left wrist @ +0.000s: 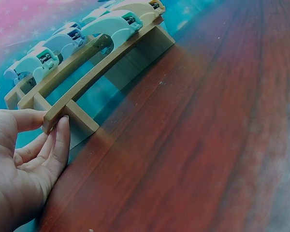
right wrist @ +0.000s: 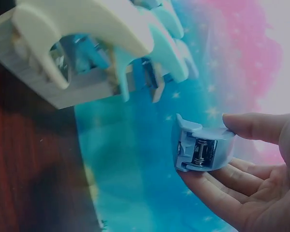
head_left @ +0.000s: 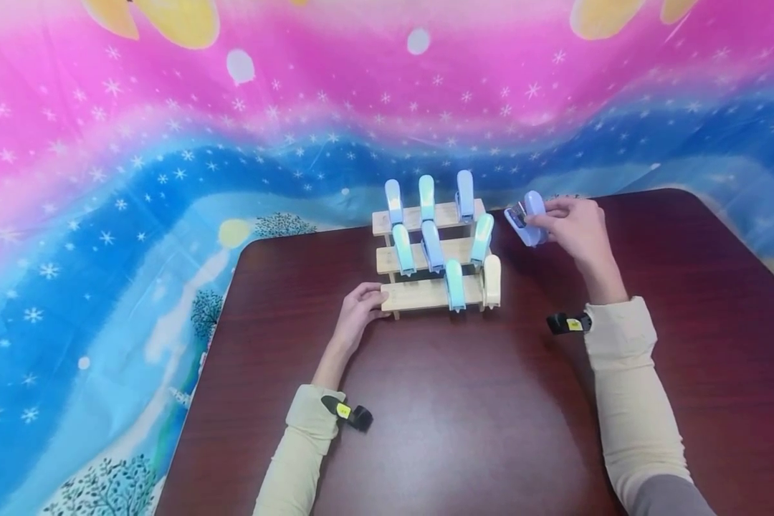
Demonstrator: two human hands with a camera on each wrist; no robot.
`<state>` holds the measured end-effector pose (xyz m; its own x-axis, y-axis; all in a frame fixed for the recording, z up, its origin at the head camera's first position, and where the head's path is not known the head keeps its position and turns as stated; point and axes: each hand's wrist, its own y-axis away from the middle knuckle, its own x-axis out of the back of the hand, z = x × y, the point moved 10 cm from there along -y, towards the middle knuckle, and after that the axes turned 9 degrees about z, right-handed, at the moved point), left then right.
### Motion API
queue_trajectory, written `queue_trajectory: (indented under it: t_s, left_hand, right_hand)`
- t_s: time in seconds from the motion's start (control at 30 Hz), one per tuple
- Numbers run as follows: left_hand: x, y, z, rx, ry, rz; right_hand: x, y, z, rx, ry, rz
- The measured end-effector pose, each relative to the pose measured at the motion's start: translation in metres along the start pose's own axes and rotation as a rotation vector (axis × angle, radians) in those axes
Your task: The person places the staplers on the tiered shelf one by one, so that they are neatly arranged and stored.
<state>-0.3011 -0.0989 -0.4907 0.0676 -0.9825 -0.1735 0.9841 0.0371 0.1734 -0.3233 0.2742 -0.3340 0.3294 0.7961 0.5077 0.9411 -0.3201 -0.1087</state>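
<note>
A three-step wooden rack point(head_left: 419, 294) stands at the table's far middle, with several pastel staplers point(head_left: 454, 285) upright on its steps. My left hand point(head_left: 360, 309) rests against the rack's lower left end point(left wrist: 55, 120), fingers fairly straight and touching the wood. My right hand point(head_left: 570, 226) holds a light blue stapler point(head_left: 527, 217) just right of the rack's top step, thumb on top and fingers beneath point(right wrist: 203, 150). In the right wrist view the rack point(right wrist: 63, 89) and a cream stapler point(right wrist: 87, 24) fill the upper left.
The dark red-brown table point(head_left: 464, 416) spreads toward me from the rack. A pink and blue starry cloth point(head_left: 168, 165) hangs behind and drapes past the table's left edge.
</note>
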Motion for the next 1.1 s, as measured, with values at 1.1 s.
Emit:
queue_trajectory:
  t_s: [1.1]
  left_hand:
    - [0.002,0.000,-0.002,0.026,0.010,-0.001]
  right_hand:
    - [-0.067,0.080,-0.082,0.235,0.096,-0.196]
